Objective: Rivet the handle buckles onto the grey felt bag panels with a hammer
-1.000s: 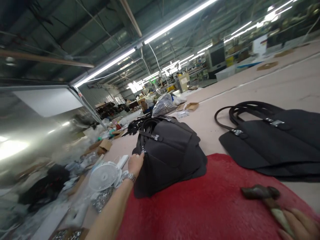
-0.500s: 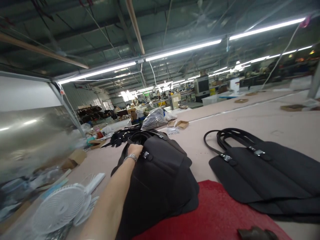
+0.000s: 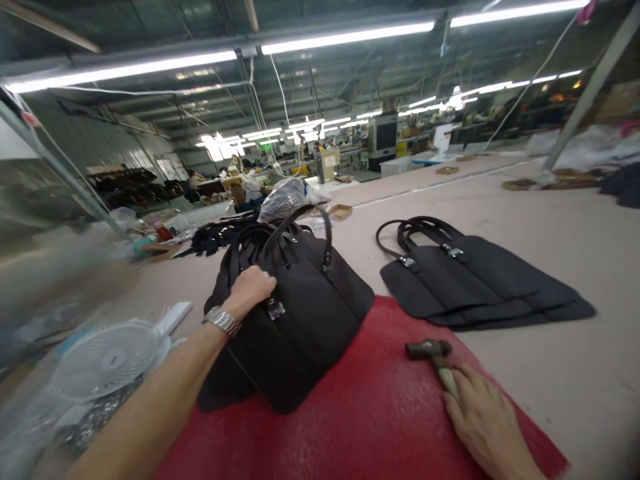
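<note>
My left hand (image 3: 251, 287), with a metal watch at the wrist, is closed on the upper edge of a black bag panel (image 3: 305, 327). This panel has a looped handle and a shiny metal buckle (image 3: 275, 309), and it hangs tilted over the front of a pile of similar panels. At the lower right, my right hand (image 3: 483, 417) is wrapped round the pale handle of a ball-peen hammer (image 3: 429, 349). The hammer's dark head points left, over a red mat (image 3: 380, 400). Part of the panel's top edge is hidden behind my left fingers.
A second stack of black bag panels (image 3: 465, 280) lies on the pale table (image 3: 550, 247) to the right. On the left are a white fan (image 3: 113, 360) and clear plastic bags. Farther back sit black straps (image 3: 215, 237), a stuffed plastic bag (image 3: 283, 199) and an open cardboard box (image 3: 341, 212).
My left hand has drawn one black panel off the pile, toward me over the mat. My right hand has come into view, holding the hammer. The camera has tipped down.
</note>
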A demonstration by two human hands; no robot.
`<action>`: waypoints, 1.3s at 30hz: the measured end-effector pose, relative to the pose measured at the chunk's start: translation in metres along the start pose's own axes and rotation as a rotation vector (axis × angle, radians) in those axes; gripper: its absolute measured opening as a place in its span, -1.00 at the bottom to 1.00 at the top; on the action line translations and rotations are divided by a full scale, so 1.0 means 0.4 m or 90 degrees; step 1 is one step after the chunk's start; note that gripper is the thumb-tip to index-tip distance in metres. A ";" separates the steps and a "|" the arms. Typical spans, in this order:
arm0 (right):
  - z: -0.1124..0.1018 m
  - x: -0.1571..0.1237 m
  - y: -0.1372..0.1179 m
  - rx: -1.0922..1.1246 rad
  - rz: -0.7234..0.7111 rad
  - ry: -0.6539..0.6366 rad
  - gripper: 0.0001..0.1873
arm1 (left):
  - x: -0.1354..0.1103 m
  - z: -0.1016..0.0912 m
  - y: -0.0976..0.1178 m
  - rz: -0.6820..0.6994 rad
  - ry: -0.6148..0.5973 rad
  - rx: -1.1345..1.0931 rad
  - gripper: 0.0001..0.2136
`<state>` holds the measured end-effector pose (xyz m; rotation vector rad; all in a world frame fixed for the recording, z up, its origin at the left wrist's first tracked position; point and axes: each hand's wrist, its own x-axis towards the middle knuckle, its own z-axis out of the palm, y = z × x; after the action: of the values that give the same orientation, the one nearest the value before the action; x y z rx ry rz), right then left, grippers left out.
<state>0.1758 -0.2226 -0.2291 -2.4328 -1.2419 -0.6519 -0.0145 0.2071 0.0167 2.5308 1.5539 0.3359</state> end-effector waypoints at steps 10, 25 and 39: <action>-0.055 0.006 -0.034 -0.025 0.101 -0.116 -0.72 | -0.435 0.209 -0.358 -0.047 -0.054 -0.070 -0.57; -0.139 0.040 -0.027 0.402 0.454 -0.389 -0.67 | -0.534 0.306 -0.276 -0.142 0.054 -0.094 -0.41; -0.158 -0.013 -0.079 1.165 0.697 -0.373 -0.66 | -0.662 0.483 0.091 -0.043 -0.167 -1.109 -0.59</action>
<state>0.1314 -0.2387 -0.1764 -1.1281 -0.0575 1.1023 -0.0474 -0.0480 -0.1898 1.0384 0.5685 0.8007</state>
